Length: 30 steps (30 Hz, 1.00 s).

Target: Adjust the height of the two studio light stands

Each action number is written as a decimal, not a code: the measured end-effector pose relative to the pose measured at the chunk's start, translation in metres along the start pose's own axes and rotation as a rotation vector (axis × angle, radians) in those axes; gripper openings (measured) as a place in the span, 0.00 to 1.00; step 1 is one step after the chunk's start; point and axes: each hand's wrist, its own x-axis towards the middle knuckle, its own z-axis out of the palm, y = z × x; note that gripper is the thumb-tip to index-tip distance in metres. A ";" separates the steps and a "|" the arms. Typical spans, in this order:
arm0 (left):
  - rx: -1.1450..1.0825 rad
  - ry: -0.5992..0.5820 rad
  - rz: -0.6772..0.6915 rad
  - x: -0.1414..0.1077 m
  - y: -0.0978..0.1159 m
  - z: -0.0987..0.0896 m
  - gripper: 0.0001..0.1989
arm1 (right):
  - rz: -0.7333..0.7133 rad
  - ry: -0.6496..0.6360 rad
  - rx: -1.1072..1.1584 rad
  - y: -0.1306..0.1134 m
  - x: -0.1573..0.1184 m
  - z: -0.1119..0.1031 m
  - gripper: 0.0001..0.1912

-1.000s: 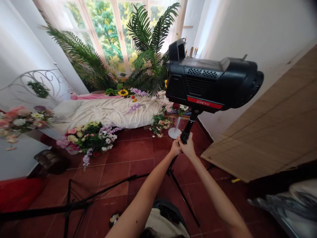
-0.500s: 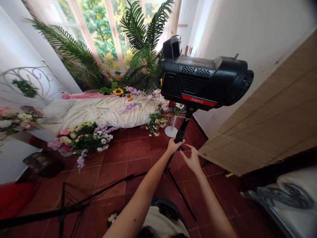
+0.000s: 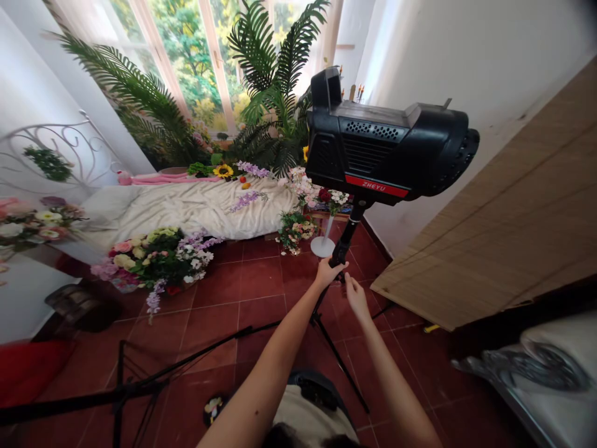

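A black studio light (image 3: pixel 382 149) with a red label sits on top of a black stand (image 3: pixel 346 239), tilted a little to the right. My left hand (image 3: pixel 328 272) is wrapped round the stand's pole below the light. Just right of the pole, my right hand (image 3: pixel 355 292) has its fingers drawn together at a small black knob (image 3: pixel 341 277) on the stand. The stand's thin legs (image 3: pixel 342 367) spread over the floor beneath my arms.
Beyond the stand is a bed (image 3: pixel 200 208) with a cream cover and flowers. Palm leaves (image 3: pixel 275 81) rise before the window. At right leans a wooden panel (image 3: pixel 494 205). Another black stand (image 3: pixel 140 389) crosses the lower left over red floor tiles (image 3: pixel 261 277).
My right hand has closed its spread fingers and come up against the knob. The light has shifted very slightly to the right in view. My left hand keeps its hold.
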 end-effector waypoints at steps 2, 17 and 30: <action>0.000 -0.005 0.004 0.001 -0.002 0.000 0.18 | 0.099 -0.009 0.119 -0.002 0.001 0.002 0.25; 0.034 0.018 0.051 0.008 -0.017 -0.002 0.20 | 0.063 0.093 0.104 -0.003 -0.010 0.000 0.25; 0.029 0.039 0.105 0.008 -0.017 0.001 0.19 | -0.356 0.210 -0.464 -0.011 -0.014 -0.014 0.23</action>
